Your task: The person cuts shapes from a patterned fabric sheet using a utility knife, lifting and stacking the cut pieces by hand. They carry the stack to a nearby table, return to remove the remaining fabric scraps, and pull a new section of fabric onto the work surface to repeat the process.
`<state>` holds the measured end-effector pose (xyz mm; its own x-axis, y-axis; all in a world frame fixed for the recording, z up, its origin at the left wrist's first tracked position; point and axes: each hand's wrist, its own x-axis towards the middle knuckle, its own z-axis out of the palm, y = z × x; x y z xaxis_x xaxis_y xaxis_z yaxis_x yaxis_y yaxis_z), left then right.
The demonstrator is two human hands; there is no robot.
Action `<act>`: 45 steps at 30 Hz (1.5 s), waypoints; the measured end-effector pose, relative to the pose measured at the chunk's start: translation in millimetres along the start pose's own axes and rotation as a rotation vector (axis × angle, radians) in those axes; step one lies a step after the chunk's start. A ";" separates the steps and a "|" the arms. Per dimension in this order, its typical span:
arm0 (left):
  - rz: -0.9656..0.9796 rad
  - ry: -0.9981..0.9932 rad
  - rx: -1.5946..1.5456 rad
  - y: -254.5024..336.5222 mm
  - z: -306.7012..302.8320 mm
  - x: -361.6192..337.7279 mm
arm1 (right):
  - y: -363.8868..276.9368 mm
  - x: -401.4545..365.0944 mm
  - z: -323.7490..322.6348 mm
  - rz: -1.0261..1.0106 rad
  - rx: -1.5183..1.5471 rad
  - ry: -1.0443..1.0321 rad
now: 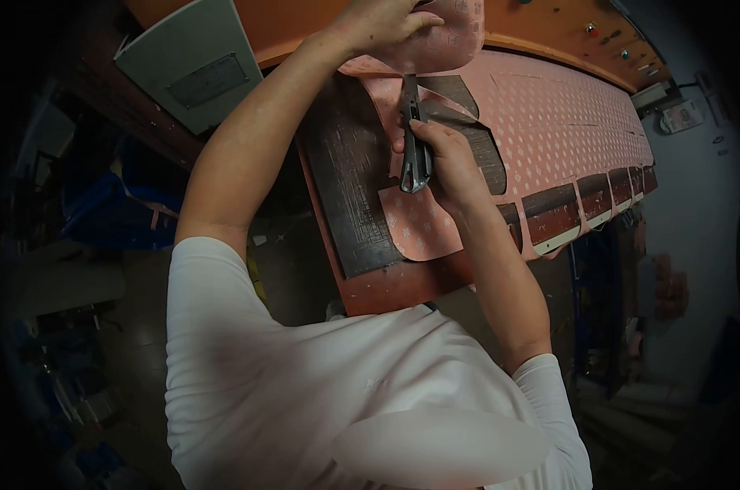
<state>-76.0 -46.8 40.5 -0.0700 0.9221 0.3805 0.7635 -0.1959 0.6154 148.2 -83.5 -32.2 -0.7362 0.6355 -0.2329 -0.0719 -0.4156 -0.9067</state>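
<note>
At the top of the head view, my left hand (386,26) is closed on a rounded pink patterned piece of sheet material (460,41), its thumb lying over the surface. My right hand (448,155) grips a dark utility knife (416,151), the far end of which points toward that piece. Beneath the knife lies a dark, scratched board (349,188). A cut pink sheet (566,110) with a pale repeating motif spreads across the table to the right, with openings through which the dark surface shows. Another rounded pink portion (423,233) rests below my right hand.
Orange machine panels (541,20) with buttons stand behind the table. A pale grey metal box (190,69) with a plate on it is at the upper left. The reddish table edge (386,290) runs close to my body. Blue bags (121,212) sit at the left.
</note>
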 end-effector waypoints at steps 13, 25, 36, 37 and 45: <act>-0.058 0.064 -0.089 6.0 -13.7 -27.2 | 25.7 -40.3 -8.8 0.174 -0.208 -0.161; -0.122 -0.411 -0.203 72.6 76.5 -116.9 | -40.6 -79.8 -212.6 -0.185 -0.030 0.198; -0.407 -0.296 0.370 92.5 160.8 -139.2 | -40.0 -129.2 -387.0 -0.109 -0.068 0.320; -0.380 -0.258 0.411 98.0 165.8 -141.0 | -39.5 -129.4 -396.5 -0.115 -0.068 0.319; -0.722 -0.319 0.376 129.7 173.0 -130.6 | -48.3 -118.5 -425.9 -0.134 -0.049 0.269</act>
<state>143.2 -134.9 -48.7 -0.4785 0.8387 -0.2601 0.7670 0.5434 0.3412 525.5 138.4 -110.7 -0.5169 0.8350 -0.1885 -0.1192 -0.2883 -0.9501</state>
